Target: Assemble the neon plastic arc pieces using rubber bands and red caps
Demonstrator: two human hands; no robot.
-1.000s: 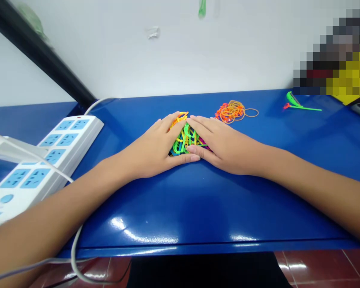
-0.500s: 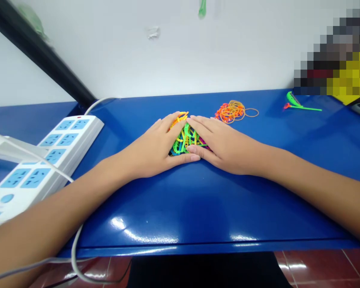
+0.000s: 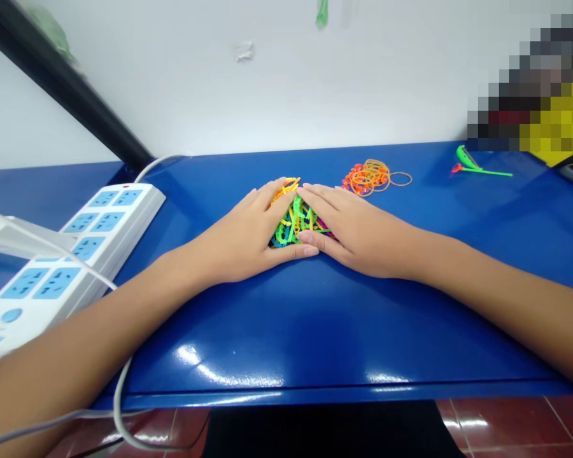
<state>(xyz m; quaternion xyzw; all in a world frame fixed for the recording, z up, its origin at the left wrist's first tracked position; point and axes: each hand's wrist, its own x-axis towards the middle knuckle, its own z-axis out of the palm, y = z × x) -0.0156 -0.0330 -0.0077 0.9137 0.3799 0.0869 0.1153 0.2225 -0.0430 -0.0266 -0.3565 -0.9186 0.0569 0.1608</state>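
A pile of small plastic pieces (image 3: 293, 222) in green, yellow, blue and magenta lies at the middle of the blue table (image 3: 277, 331). My left hand (image 3: 248, 235) is cupped round its left side, and my right hand (image 3: 358, 232) curves round its right side. Both hands rest against the pile, fingers spread over it and thumbs meeting along its near edge. The palms hide part of the pile. Just behind my right hand sit orange-red pieces (image 3: 353, 178) with tan rubber bands (image 3: 375, 175).
A white power strip (image 3: 138, 213) with blue sockets and grey-white cables (image 3: 119, 381) is on the left. At the back right lie a green piece (image 3: 466, 157) and a green stick with a red end (image 3: 487, 172). A pixelated area covers the upper right corner.
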